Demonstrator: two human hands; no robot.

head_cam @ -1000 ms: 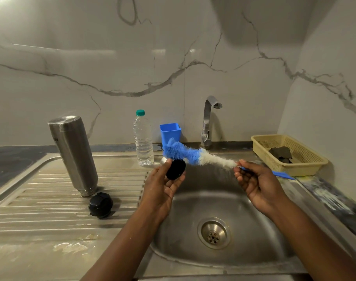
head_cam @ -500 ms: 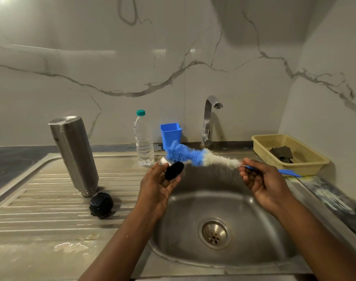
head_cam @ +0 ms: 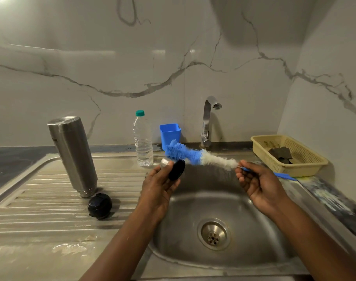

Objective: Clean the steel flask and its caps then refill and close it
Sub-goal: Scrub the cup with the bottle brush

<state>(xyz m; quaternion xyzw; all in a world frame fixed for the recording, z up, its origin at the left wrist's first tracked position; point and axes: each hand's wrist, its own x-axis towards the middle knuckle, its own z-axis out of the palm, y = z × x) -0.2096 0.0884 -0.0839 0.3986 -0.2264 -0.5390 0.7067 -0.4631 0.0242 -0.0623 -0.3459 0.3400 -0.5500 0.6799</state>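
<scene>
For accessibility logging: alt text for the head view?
Over the sink, the left hand holds a small cap and the right hand a blue-and-white bottle brush, bristles beside it. The steel flask and a black cap stand on the drainboard.

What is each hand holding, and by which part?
The left hand holds the small flask cap by its edge. The right hand pinches the bottle brush by its thin handle, just behind the white bristles.

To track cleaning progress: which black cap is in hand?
The flat cap in the left hand, by the brush; the domed cap lies on the drainboard.
</scene>
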